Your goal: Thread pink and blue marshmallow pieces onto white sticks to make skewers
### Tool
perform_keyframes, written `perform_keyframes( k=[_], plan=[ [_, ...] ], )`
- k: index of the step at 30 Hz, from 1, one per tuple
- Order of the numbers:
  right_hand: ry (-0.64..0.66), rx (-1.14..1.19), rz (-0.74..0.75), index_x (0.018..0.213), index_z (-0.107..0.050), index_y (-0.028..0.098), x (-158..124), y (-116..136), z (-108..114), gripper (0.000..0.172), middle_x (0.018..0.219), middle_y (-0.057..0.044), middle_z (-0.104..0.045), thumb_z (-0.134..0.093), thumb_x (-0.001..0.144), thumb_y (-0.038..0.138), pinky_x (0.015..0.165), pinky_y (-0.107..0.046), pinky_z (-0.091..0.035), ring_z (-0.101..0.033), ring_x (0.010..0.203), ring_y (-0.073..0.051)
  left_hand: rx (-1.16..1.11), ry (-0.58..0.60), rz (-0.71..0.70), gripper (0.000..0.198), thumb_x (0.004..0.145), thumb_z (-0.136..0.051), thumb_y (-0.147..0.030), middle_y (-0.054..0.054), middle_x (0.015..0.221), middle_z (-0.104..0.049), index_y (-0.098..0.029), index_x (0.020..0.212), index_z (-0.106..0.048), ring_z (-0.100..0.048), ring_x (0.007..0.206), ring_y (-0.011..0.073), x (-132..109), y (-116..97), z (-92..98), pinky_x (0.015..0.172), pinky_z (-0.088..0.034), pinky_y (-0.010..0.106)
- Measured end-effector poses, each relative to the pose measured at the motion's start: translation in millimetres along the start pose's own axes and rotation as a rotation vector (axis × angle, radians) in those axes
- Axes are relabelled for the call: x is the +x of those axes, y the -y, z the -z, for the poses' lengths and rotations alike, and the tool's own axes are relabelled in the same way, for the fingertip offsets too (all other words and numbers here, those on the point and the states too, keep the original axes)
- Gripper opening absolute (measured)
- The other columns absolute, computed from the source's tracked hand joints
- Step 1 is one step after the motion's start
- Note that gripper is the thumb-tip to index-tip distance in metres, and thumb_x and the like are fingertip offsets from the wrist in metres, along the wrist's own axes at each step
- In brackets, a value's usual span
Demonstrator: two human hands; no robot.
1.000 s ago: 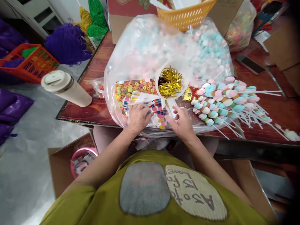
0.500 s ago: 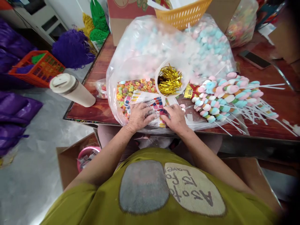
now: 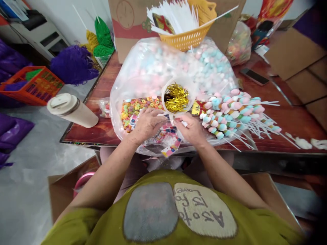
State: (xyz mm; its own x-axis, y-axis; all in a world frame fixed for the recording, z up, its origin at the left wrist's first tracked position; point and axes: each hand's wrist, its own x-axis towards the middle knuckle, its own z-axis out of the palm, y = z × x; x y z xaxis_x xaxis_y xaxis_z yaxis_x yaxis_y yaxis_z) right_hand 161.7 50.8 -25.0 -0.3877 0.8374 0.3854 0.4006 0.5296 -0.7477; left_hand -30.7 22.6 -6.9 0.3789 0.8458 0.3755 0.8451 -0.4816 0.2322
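My left hand [image 3: 146, 124] and my right hand [image 3: 190, 128] are both closed on a thin clear printed packaging bag [image 3: 169, 139] with coloured blocks, held just above the table's front edge. More such bags lie under my hands. Behind them are a heap of colourful ring candies [image 3: 136, 106] and a white cup of gold twist ties [image 3: 176, 98]. To the right lies a pile of pastel marshmallow skewers [image 3: 231, 109] on white sticks.
A big clear bag of pink and blue marshmallows [image 3: 176, 63] fills the table's middle. A yellow basket of white sticks [image 3: 187, 35] stands behind it. A beige tumbler [image 3: 71, 109] lies at the left edge, a phone [image 3: 254, 76] at the right, an orange crate [image 3: 33, 86] on the floor.
Both hands have lifted one printed bag off the stack and drawn it toward me. The camera has tilted up, showing more of the basket.
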Motion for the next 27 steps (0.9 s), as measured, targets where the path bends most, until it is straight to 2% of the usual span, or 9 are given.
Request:
perform_keyframes(
  k=[4,7,10,12,13,16,19,23,27],
  plan=[
    [-0.025,-0.073,-0.020,0.060,-0.040,0.022,-3,0,-4,0.028,0.065,-0.001,-0.049,-0.044,0.084,0.035,0.069,-0.030,-0.039,-0.047,0.070,-0.016,-0.130,-0.030,0.111,0.025,0.087,-0.049,-0.035,0.007,0.098,-0.068,-0.019,0.093,-0.067,-0.059,0.090,0.0203,0,-12,-11.6,0.082,-0.041,0.034],
    [-0.040,-0.057,-0.024,0.069,-0.044,0.021,-4,2,3,0.023,0.073,-0.002,-0.051,-0.045,0.084,0.038,0.070,-0.029,-0.040,-0.048,0.074,-0.015,-0.324,-0.051,0.254,0.023,0.086,-0.047,-0.031,0.004,0.080,-0.067,-0.016,0.088,-0.064,-0.059,0.075,0.0156,3,-17,-15.4,0.071,-0.044,0.027],
    [0.025,0.033,0.007,0.087,-0.051,0.019,-7,9,16,0.017,0.085,-0.004,-0.056,-0.049,0.082,0.036,0.072,-0.027,-0.041,-0.051,0.080,-0.015,-0.448,0.089,0.182,0.024,0.086,-0.046,-0.034,0.001,0.072,-0.064,-0.016,0.083,-0.062,-0.057,0.067,0.0131,8,-19,-5.9,0.064,-0.043,0.024],
    [0.092,0.060,0.038,0.084,-0.052,0.019,-11,13,19,0.013,0.080,-0.002,-0.056,-0.046,0.084,0.031,0.069,-0.026,-0.039,-0.051,0.075,-0.014,-0.458,0.208,0.115,0.028,0.088,-0.042,-0.036,0.001,0.073,-0.064,-0.017,0.082,-0.062,-0.057,0.067,0.0134,10,-22,1.7,0.063,-0.043,0.024],
    [0.090,0.057,0.035,0.078,-0.051,0.019,-14,14,20,0.014,0.074,-0.001,-0.055,-0.045,0.084,0.030,0.066,-0.026,-0.038,-0.049,0.070,-0.014,-0.435,0.231,0.123,0.029,0.088,-0.041,-0.037,0.001,0.075,-0.065,-0.017,0.085,-0.062,-0.058,0.069,0.0142,10,-24,3.9,0.064,-0.043,0.024],
    [-0.053,0.042,-0.044,0.066,-0.045,0.019,-20,13,17,0.022,0.061,0.001,-0.047,-0.045,0.084,0.033,0.058,-0.025,-0.033,-0.042,0.060,-0.012,-0.317,0.156,0.271,0.031,0.083,-0.049,-0.043,0.004,0.088,-0.067,-0.018,0.098,-0.059,-0.061,0.078,0.0184,6,-36,2.1,0.069,-0.045,0.028],
    [-0.104,0.044,-0.078,0.061,-0.041,0.020,-23,10,18,0.028,0.057,0.003,-0.041,-0.044,0.084,0.035,0.055,-0.024,-0.030,-0.036,0.056,-0.010,-0.363,0.082,0.388,0.030,0.079,-0.055,-0.046,0.003,0.082,-0.067,-0.019,0.091,-0.060,-0.060,0.071,0.0172,0,-47,-6.4,0.064,-0.045,0.027],
    [-0.128,0.050,-0.101,0.055,-0.035,0.020,-24,7,24,0.036,0.052,0.005,-0.036,-0.045,0.084,0.039,0.052,-0.024,-0.027,-0.033,0.052,-0.009,-0.471,0.138,0.302,0.028,0.084,-0.047,-0.042,-0.001,0.064,-0.063,-0.018,0.074,-0.057,-0.056,0.060,0.0134,2,-52,-10.4,0.059,-0.042,0.024],
    [-0.172,0.070,-0.167,0.054,-0.033,0.020,-30,1,28,0.042,0.049,0.005,-0.034,-0.038,0.089,0.043,0.050,-0.023,-0.028,-0.033,0.049,-0.008,-0.256,0.250,0.155,0.037,0.090,-0.035,-0.040,0.003,0.065,-0.061,-0.017,0.070,-0.056,-0.056,0.061,0.0166,12,-54,-4.4,0.059,-0.041,0.027]
  ],
)
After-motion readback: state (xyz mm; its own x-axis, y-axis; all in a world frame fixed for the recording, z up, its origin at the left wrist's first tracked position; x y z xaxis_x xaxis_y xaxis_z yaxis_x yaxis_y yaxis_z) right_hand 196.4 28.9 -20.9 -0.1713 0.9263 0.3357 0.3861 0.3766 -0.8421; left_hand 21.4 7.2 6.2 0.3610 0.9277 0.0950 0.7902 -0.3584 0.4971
